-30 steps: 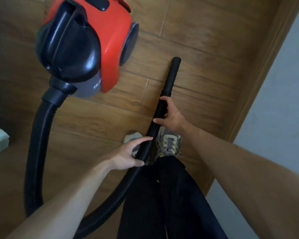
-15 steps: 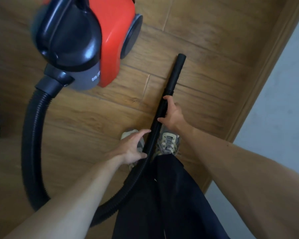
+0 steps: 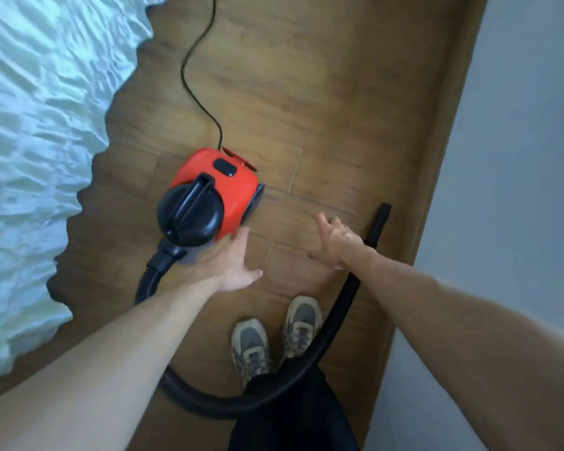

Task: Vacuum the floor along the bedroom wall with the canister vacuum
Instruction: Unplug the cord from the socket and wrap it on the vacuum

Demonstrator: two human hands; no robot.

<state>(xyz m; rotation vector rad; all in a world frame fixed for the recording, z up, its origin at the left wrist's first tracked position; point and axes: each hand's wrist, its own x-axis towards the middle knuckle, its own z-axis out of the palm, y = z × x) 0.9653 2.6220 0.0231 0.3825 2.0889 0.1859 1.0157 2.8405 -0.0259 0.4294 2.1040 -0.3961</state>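
Observation:
The red and black canister vacuum (image 3: 228, 187) stands on the wooden floor (image 3: 323, 109) ahead of me. Its black ribbed hose (image 3: 323, 340) leaves the front, loops behind my legs and runs up to the rigid black wand (image 3: 380, 222), which points toward the wall's baseboard. My left hand (image 3: 232, 265) is spread with straight fingers just beside the canister's near side and holds nothing. My right hand (image 3: 336, 239) hovers with fingers splayed just left of the wand, with the hose passing under its wrist; it grips nothing.
A bed with a pale rumpled cover (image 3: 30, 157) fills the left side. The black power cord (image 3: 192, 76) snakes away from the canister's rear. A wooden baseboard (image 3: 443, 157) and grey wall (image 3: 518, 190) run along the right. My two shoes (image 3: 251, 346) stand inside the hose loop.
Both hands have let go of the wand and hose and spread open. My view has risen and pulled back, showing the bed and cord. The wand now lies nearer the baseboard.

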